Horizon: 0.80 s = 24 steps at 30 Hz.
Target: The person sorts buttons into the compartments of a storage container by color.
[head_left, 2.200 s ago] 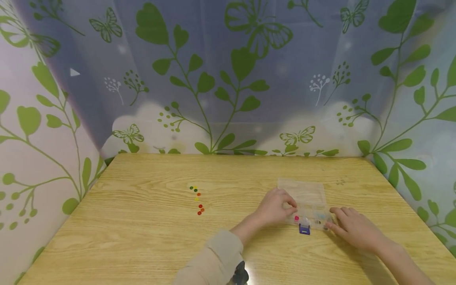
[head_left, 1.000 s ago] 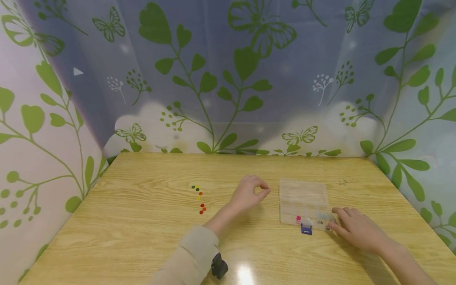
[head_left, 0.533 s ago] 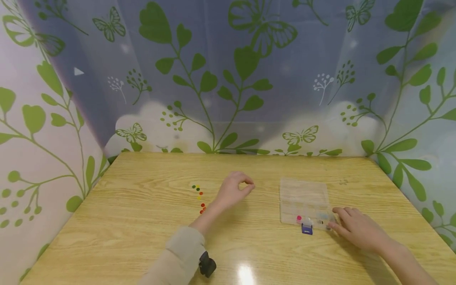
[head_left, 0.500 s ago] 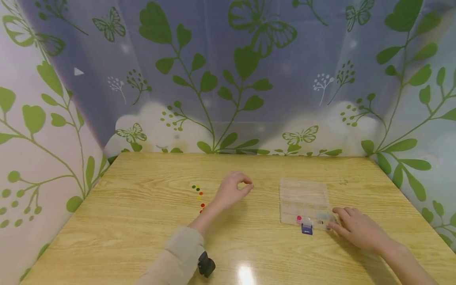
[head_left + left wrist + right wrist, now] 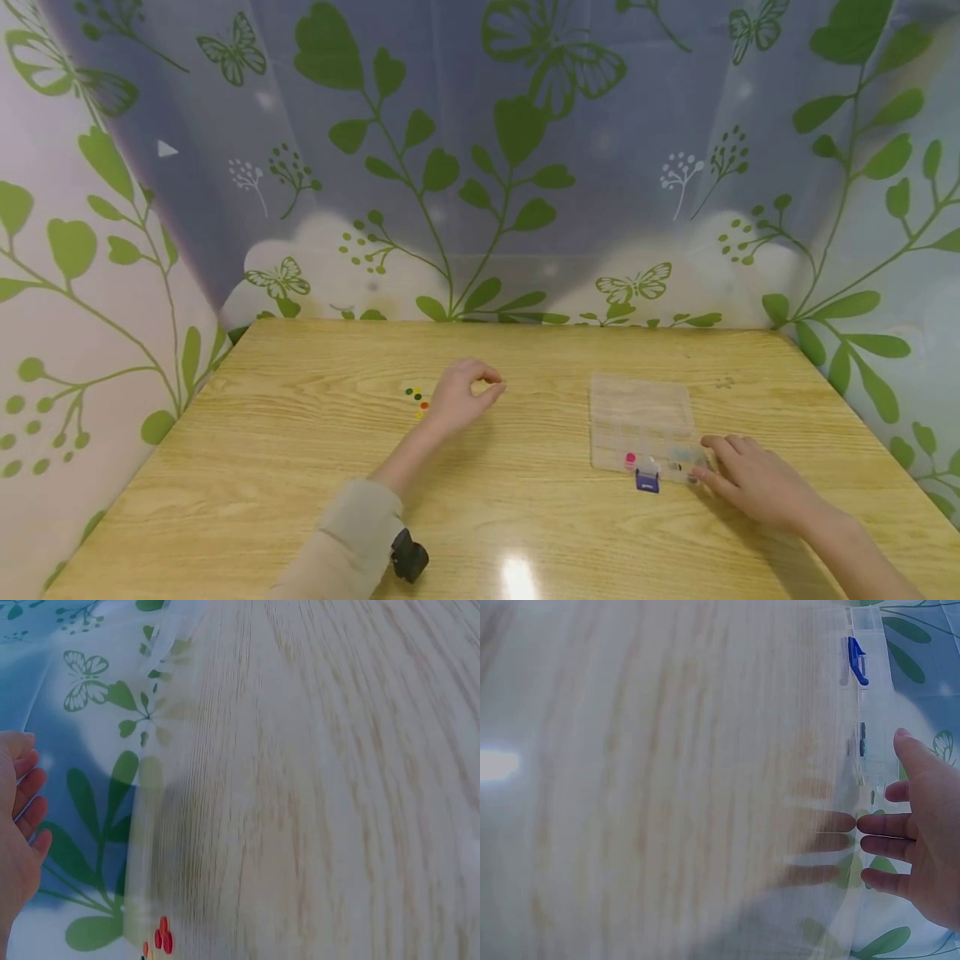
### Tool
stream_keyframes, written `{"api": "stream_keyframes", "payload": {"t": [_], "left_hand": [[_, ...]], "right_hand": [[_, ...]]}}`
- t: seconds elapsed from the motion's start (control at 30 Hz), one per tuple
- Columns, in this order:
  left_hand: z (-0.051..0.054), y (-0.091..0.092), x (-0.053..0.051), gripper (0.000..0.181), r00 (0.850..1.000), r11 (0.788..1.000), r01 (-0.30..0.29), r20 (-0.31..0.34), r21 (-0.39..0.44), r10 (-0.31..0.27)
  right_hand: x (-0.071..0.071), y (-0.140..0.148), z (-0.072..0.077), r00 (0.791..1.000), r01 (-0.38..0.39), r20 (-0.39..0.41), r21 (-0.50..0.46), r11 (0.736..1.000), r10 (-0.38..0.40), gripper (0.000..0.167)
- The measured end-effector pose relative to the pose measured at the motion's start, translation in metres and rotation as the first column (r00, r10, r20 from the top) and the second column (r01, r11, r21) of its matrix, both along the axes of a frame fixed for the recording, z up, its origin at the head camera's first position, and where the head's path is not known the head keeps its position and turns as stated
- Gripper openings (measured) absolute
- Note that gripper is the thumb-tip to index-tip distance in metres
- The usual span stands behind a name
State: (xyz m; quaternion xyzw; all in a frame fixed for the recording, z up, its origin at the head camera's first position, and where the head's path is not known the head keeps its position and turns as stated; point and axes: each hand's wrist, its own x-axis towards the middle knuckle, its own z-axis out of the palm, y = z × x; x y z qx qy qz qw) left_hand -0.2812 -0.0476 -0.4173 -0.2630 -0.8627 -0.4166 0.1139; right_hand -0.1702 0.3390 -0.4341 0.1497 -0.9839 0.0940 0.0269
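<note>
We see the left hand [image 5: 455, 400] above the worktop [image 5: 540, 517], its thumb and forefinger tips close together; whether they pinch anything, we cannot tell; small coloured discs [image 5: 417, 397] lie just left of it; a clear plastic compartment box [image 5: 641, 402] lies just left of the right hand [image 5: 761, 482], whose fingers are relaxed and extended.

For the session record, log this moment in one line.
Left hand: over table, pinch-shaped, contents unclear | right hand: beside open clear box | colored pieces: on table, near left hand
</note>
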Motion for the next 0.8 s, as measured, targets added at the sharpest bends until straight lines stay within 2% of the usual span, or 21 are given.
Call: {"api": "stream_keyframes", "payload": {"t": [0.17, 0.47, 0.8], "left_hand": [[-0.002, -0.010, -0.001, 0.013, 1.000, 1.000, -0.019, -0.007, 0.002, 0.019], [-0.004, -0.029, -0.002, 0.013, 0.997, 0.997, -0.070, 0.021, 0.035, 0.069], [-0.003, -0.050, -0.010, 0.016, 0.991, 0.991, -0.133, 0.031, 0.016, 0.132]], "right_hand": [[-0.001, 0.000, 0.001, 1.000, -0.002, 0.011, 0.005, 1.000, 0.002, 0.051], [-0.001, 0.000, 0.001, 1.000, -0.001, 0.008, 0.008, 1.000, 0.001, 0.051], [-0.001, 0.001, -0.001, 1.000, -0.004, 0.003, 0.005, 1.000, 0.004, 0.049]]}}
